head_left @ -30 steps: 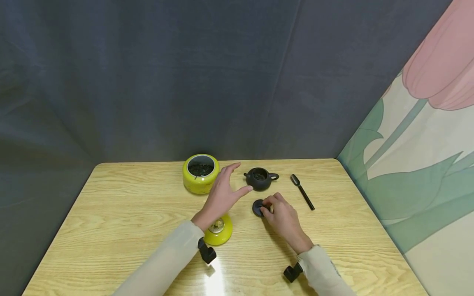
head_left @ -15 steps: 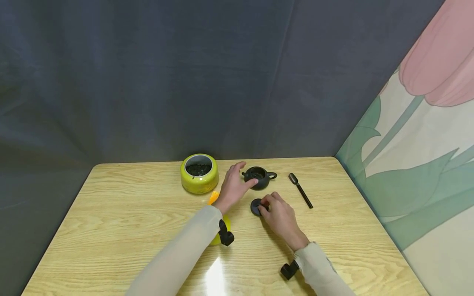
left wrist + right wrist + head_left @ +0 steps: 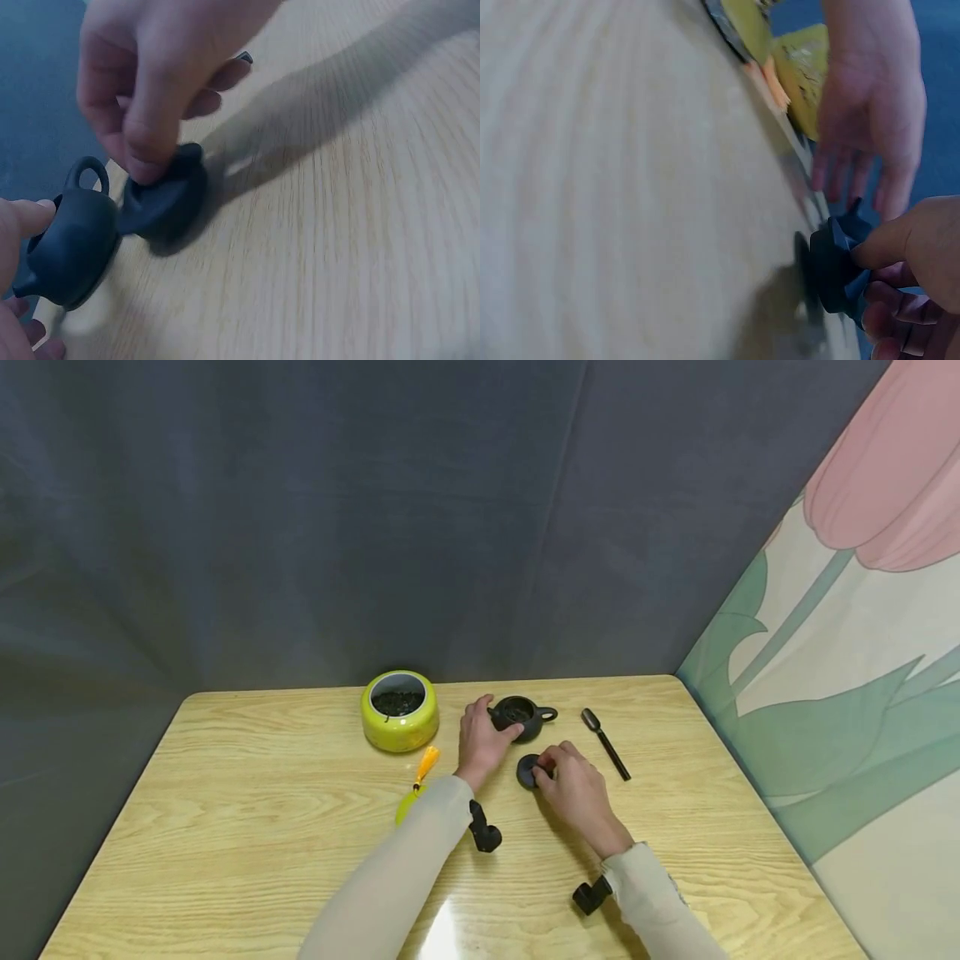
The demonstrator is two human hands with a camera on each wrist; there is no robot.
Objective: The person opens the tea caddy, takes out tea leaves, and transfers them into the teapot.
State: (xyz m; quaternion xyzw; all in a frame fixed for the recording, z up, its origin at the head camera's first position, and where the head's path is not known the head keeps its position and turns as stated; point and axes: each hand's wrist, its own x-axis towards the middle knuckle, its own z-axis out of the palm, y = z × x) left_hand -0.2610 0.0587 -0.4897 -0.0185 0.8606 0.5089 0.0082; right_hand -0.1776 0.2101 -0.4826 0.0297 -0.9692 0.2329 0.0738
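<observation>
A small black teapot [image 3: 529, 729] stands uncovered near the table's back edge, dark bits inside. My left hand [image 3: 482, 742] is at its spout side; in the left wrist view the thumb [image 3: 34, 216] lies at the rim, and in the right wrist view the fingers are extended. In front of the pot, my right hand [image 3: 576, 792] pinches the black teapot lid [image 3: 527, 772] by its knob. The lid [image 3: 176, 206] is tilted, just over the wood in the left wrist view. Its underside is mostly hidden.
A yellow jar [image 3: 401, 733] of dark tea leaves stands left of the pot. Its yellow lid [image 3: 406, 806], with an orange tassel [image 3: 427, 762], is partly hidden by my left sleeve. A black scoop [image 3: 607, 745] lies to the right. A dark curtain [image 3: 375, 527] hangs behind the table.
My left hand has moved right, from between jar and teapot to the teapot's spout side. My right hand keeps the lid pinched and has shifted it slightly up.
</observation>
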